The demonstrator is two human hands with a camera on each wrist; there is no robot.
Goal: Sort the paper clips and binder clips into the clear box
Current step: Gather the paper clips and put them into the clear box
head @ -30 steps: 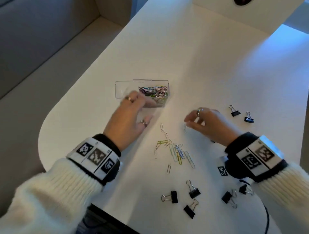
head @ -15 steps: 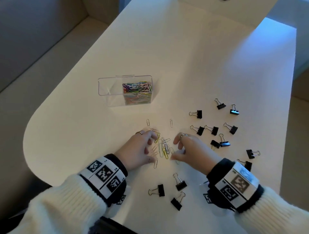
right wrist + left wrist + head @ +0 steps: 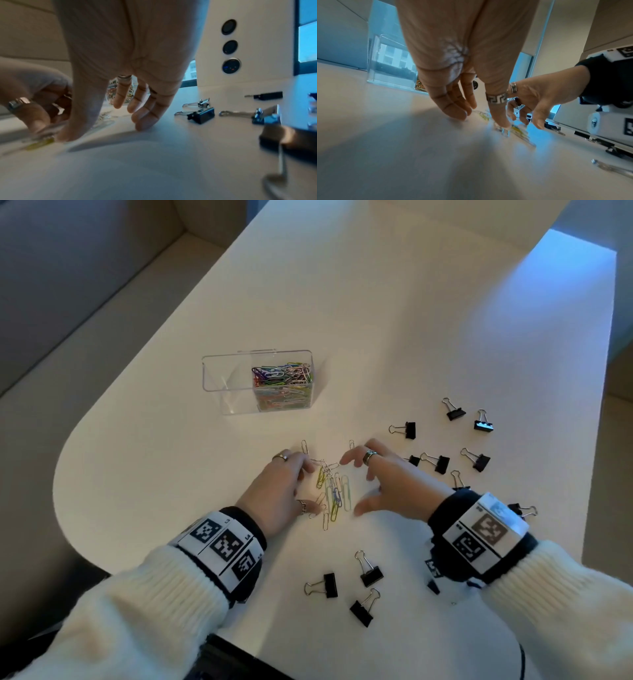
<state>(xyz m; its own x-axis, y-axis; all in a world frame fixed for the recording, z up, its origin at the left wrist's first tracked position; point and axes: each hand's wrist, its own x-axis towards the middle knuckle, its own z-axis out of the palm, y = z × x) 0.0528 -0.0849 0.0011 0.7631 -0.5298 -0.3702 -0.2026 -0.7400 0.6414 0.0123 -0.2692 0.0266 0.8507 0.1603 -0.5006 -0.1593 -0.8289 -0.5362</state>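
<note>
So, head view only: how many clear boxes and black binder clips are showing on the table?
Clear plastic box: 1
Black metal binder clips: 11 showing; the right wrist may hide more
Total: 12 showing

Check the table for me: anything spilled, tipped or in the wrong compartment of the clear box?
Nothing looks damaged or tipped. The clear box stands upright; paper clips fill its right compartment, the left one looks empty. Loose paper clips lie bunched between the left hand and right hand, and black binder clips lie scattered unsorted on the table.
</note>
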